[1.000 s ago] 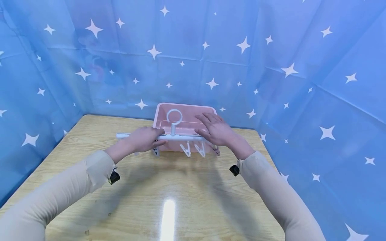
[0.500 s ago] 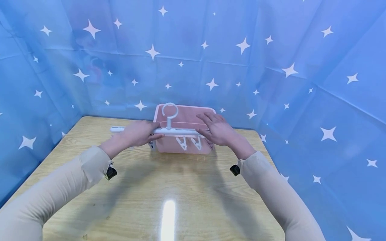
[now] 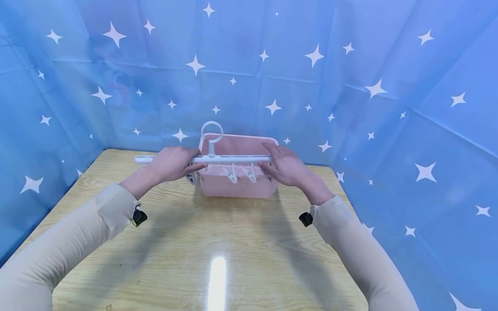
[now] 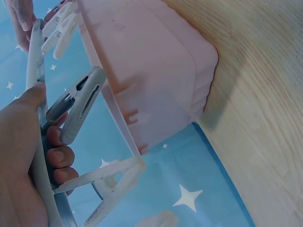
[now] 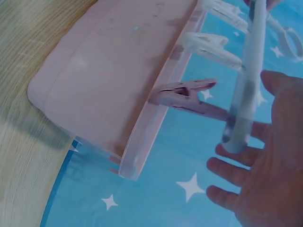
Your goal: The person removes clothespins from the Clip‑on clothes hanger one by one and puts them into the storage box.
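A white clip hanger (image 3: 229,159) with a ring-shaped hook (image 3: 212,122) is held up level in front of the pink bin. My left hand (image 3: 173,164) grips its bar left of the hook, fingers curled round it in the left wrist view. At the bar's right end is my right hand (image 3: 288,166); the right wrist view has its fingers fairly straight behind the bar, the thumb beside it. Several clips hang below: white clips (image 3: 250,175), a grey clip (image 4: 83,104) by my left fingers, and a mauve clip (image 5: 189,97) near the right end.
The pink bin (image 3: 237,188) stands at the back of the wooden table (image 3: 175,259), close to the blue star-patterned curtain (image 3: 241,95). Curtain also runs along both sides. A black wrist strap piece (image 3: 306,219) shows under the right cuff.
The hanger has risen and shifted left with my left hand, uncovering more of the bin's front. My right hand has stayed nearly in place, and the bar's end is now at its palm side.
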The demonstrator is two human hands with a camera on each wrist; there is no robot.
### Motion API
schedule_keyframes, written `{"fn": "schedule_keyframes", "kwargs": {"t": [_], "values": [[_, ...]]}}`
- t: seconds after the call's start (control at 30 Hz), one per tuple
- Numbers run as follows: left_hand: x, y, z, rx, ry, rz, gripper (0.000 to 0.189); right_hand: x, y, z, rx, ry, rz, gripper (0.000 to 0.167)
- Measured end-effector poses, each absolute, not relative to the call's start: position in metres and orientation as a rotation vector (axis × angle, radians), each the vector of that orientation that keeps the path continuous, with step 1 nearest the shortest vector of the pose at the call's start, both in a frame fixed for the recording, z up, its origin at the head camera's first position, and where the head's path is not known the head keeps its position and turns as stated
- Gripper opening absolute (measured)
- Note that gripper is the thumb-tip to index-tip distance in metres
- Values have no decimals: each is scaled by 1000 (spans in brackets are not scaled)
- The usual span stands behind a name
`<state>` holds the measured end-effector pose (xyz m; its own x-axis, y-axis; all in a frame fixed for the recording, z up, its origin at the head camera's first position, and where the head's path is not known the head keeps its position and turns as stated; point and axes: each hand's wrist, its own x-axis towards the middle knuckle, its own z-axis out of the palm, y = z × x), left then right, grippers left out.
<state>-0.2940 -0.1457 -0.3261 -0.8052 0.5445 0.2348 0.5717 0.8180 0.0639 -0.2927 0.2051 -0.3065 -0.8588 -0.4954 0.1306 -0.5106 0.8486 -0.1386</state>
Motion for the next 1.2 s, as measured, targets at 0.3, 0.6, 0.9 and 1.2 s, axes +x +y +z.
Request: {"fn": "schedule_keyframes", "kwargs": {"t": [0.3, 0.6, 0.9, 1.2], "values": [[-297, -156, -315, -832, -2770, -175, 36, -297, 214, -305, 671, -3003, 515, 78], [-301, -163, -303, -792, -2769, -208, 44, -301, 222, -313, 581, -3004, 1043, 71], [-301, -166, -292, -773, -2753, -194, 44, -308, 221, -324, 727, -2826, 1625, 61], [-299, -166, -283, -767, -2737, -175, 45, -310, 208, -325, 788, -2672, 1986, 59]]}}
